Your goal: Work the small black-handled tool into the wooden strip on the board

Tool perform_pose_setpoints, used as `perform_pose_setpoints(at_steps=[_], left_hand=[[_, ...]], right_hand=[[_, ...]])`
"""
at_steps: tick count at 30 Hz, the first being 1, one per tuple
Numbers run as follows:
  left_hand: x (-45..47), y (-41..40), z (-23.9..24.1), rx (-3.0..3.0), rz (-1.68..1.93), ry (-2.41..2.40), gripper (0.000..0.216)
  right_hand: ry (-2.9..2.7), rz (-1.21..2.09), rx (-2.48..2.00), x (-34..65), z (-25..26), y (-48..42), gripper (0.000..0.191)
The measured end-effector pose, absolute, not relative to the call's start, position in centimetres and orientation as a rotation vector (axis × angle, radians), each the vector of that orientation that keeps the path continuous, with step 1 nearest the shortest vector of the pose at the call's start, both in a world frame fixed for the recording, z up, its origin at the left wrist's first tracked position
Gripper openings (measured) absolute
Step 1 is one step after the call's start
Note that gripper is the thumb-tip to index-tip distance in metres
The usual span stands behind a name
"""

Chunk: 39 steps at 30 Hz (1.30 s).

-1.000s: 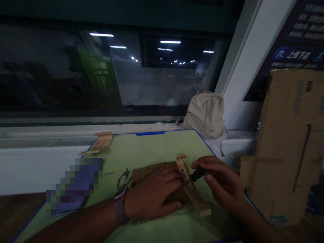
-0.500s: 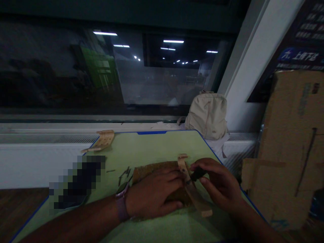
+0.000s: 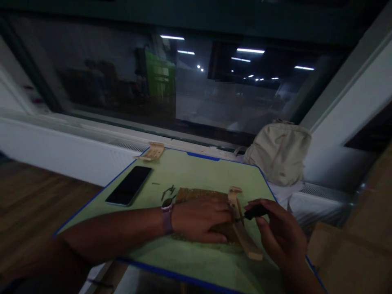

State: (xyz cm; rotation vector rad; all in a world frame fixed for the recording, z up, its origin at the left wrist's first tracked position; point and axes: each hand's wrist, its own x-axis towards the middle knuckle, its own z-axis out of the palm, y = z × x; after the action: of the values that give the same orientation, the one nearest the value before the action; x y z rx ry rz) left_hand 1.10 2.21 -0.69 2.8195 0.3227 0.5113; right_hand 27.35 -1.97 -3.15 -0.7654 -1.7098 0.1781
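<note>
My left hand (image 3: pixel 203 220), with a watch on its wrist, lies flat over a brown board (image 3: pixel 192 193). Its fingers are stretched out and the fingertips meet the edge of a curved wooden piece (image 3: pixel 245 239). This piece rests along the board's right side, has dark holes and a hooked far end. A black-handled screwdriver (image 3: pixel 256 211) is pinched in my right hand (image 3: pixel 281 232), its thin tip pointing left at the wooden piece. Whether the tip sits in a hole is too dark to tell. Small dark screws or nails (image 3: pixel 168 191) lie left of the board.
Left on the pale green, blue-edged table (image 3: pixel 199 169) lies a black phone (image 3: pixel 130 185). A second bent wooden piece (image 3: pixel 154 152) sits at the far left corner. Behind are a beige backpack (image 3: pixel 280 151), a radiator (image 3: pixel 76 143) and a window. Cardboard (image 3: pixel 346 253) stands right.
The view has turned left and tilted, showing more floor and the table's near edge. My right hand and the screwdriver are slightly farther from the wooden piece, the handle lying more level.
</note>
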Motion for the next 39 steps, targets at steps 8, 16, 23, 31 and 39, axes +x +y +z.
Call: perform_pose_setpoints(at_steps=[8, 16, 23, 31, 39], left_hand=[[-1.1, 1.8, 0.9, 3.034, 0.651, 0.556, 0.046], [-15.1, 2.0, 0.6, 2.763, 0.839, 1.288, 0.047], [-23.8, 2.7, -2.4, 2.478, 0.805, 1.681, 0.047], [-25.0, 6.1, -4.0, 2.285, 0.735, 1.885, 0.037], [-19.2, 5.3, -0.5, 2.555, 0.826, 1.563, 0.042]], right_hand=[[-1.675, 0.248, -0.809, 28.3, -3.5, -1.3, 0.026], [-1.743, 0.106, -0.851, 28.1, -3.6, -1.4, 0.027], [-1.734, 0.171, -0.862, 28.3, -4.2, -1.2, 0.030], [-1.736, 0.165, -0.829, 27.9, -3.8, -1.3, 0.028], [-1.814, 0.012, -0.807, 27.5, -3.3, -1.5, 0.027]])
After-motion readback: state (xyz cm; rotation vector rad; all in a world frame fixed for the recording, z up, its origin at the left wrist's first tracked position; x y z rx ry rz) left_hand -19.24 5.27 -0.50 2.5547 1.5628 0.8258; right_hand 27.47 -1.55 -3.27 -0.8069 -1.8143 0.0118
